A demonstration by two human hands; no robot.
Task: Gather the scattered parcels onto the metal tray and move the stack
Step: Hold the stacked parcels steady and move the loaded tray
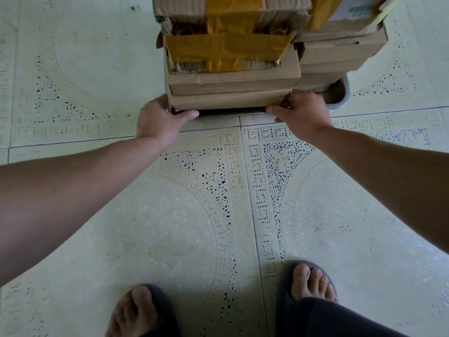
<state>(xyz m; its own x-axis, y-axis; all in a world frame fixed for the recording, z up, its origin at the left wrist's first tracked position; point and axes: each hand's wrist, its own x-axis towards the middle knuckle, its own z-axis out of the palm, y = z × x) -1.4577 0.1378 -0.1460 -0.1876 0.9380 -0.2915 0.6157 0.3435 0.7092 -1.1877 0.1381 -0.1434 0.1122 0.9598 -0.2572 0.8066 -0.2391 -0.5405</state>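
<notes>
Our left hand curls round the near corner of the metal tray, thumb laid along its rim. Our right hand clasps the same rim further along. The parcels are stacked on the tray, directly above and beyond both grips. Risk, as we judge it: both holds sit on one edge, so lifting would drop the far side and slide the taped parcel away from us.
</notes>
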